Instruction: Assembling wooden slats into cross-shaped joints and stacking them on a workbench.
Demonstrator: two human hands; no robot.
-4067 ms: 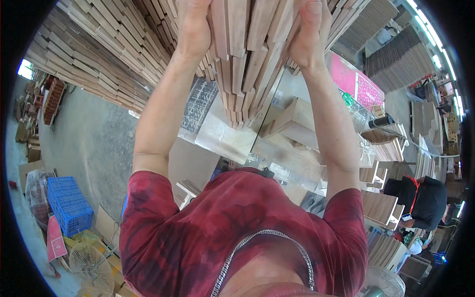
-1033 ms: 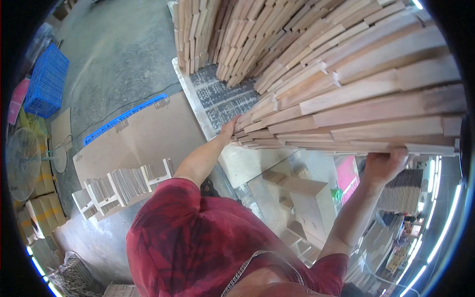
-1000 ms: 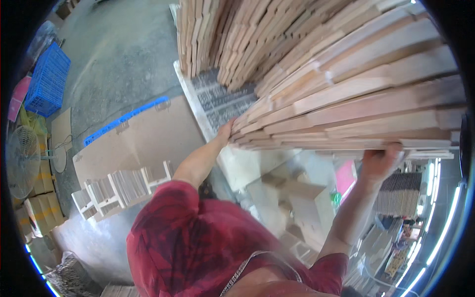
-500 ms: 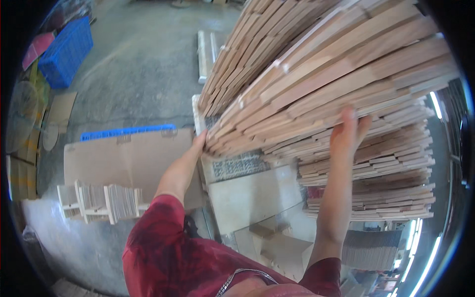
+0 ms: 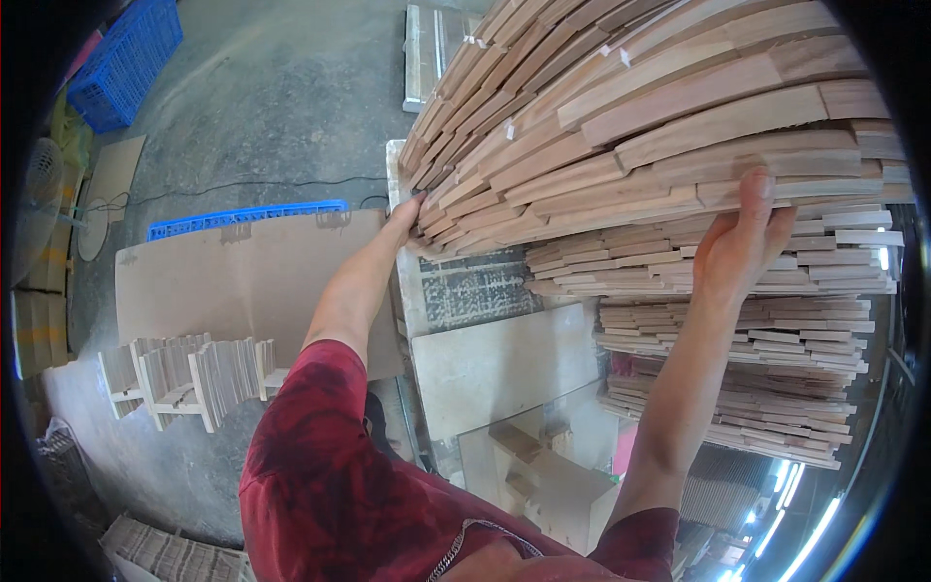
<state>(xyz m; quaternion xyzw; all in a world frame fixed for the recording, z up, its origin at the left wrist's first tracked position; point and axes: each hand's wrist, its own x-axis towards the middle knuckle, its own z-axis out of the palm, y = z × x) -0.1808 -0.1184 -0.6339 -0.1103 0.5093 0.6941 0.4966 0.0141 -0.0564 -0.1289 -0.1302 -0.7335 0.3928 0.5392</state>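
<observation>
A large layered stack of pale wooden strips (image 5: 621,165) fills the upper right, its strips lying in uneven, staggered rows. At the left ends of its lower rows, my left hand (image 5: 407,215) presses in, its fingers partly hidden behind the wood. My right hand (image 5: 737,242) grips the near lower edge farther right, thumb up against a strip and the other fingers curled under. Beneath the strips at the left lies a patterned dark surface (image 5: 475,291), with a pale flat board (image 5: 509,369) nearer me.
More stacked strips (image 5: 737,335) rise below my right hand. A brown cardboard sheet (image 5: 242,276) with a blue crate edge (image 5: 252,218) behind it lies left, near slatted wooden pieces (image 5: 189,378). A blue crate (image 5: 126,63) stands far left. A cable (image 5: 233,182) crosses the floor.
My right hand has shifted right and slightly lower along the strips. My left hand has stayed at the left ends. The whole view has shifted a little.
</observation>
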